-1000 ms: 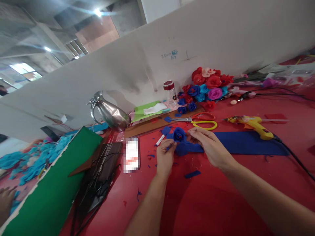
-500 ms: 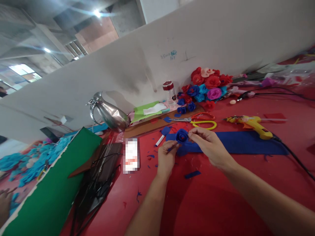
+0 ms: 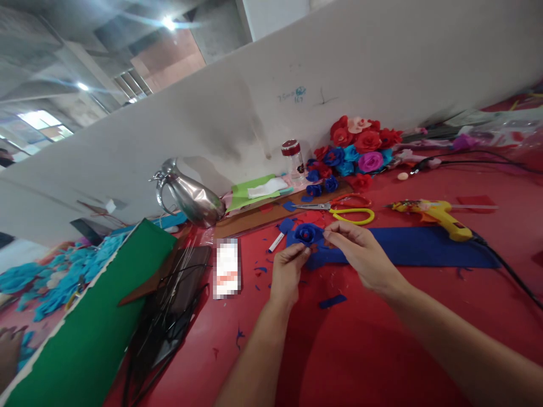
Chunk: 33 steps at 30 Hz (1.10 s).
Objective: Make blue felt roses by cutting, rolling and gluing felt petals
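Between my hands is a blue artificial rose point(image 3: 305, 233) with a small reddish spot at its centre. My left hand point(image 3: 288, 271) pinches it from below, thumb and fingers closed at its base. At its right edge, the thumb and forefinger of my right hand point(image 3: 360, 254) are closed on a petal. Beneath and to the right lies a long blue sheet point(image 3: 416, 249). Scissors point(image 3: 352, 212) with red and yellow handles rest just beyond, and a yellow hot glue gun point(image 3: 441, 215) lies on the sheet's far right edge. A white marker point(image 3: 276, 242) is left of the rose.
Finished artificial flowers point(image 3: 365, 147) are heaped by the wall, near a red-lidded jar point(image 3: 292, 161). A metal jug point(image 3: 190, 195) stands back left. Blue scraps point(image 3: 333, 301) dot the red table point(image 3: 339, 350). A green board point(image 3: 97, 305) stands left; another person's hand point(image 3: 8, 350) shows beyond it.
The rose has tilted and shifted slightly left, and its right petal is drawn out towards my right hand. My left fingers have changed their hold a little.
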Tool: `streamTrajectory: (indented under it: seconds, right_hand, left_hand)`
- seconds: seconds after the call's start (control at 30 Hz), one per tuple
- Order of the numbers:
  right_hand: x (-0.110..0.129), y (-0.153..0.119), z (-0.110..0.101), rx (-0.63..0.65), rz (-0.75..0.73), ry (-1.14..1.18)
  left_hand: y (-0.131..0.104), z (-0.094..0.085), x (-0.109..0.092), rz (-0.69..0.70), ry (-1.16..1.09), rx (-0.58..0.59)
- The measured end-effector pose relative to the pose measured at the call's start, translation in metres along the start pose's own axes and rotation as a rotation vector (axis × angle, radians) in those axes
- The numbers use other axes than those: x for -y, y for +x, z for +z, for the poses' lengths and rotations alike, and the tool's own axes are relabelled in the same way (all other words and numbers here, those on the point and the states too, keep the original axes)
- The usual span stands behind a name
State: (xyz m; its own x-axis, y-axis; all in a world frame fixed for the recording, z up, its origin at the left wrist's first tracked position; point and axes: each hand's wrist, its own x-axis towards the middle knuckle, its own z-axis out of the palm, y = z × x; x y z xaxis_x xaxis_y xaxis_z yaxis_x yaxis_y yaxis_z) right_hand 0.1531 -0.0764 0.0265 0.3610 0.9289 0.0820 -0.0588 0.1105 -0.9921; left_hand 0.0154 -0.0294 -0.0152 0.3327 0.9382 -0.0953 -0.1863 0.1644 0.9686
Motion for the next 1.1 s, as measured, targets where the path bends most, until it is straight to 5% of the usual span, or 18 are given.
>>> streamTrajectory:
  seconds: [0.5, 0.83, 1.1]
  right_hand:
    - [0.003, -0.002, -0.001, 0.016, -0.034, -0.029]
    - [-0.002, 0.002, -0.001, -0.056, -0.007, -0.071]
    - [0.0, 0.001, 0.0, -0.038, 0.06, 0.016]
  left_hand:
    - [0.005, -0.003, 0.011, 0.218, 0.261, -0.026]
    - [0.001, -0.002, -0.001, 0.418, 0.453, -0.024]
    - [0.005, -0.005, 0.01, 0.25, 0.301, -0.061]
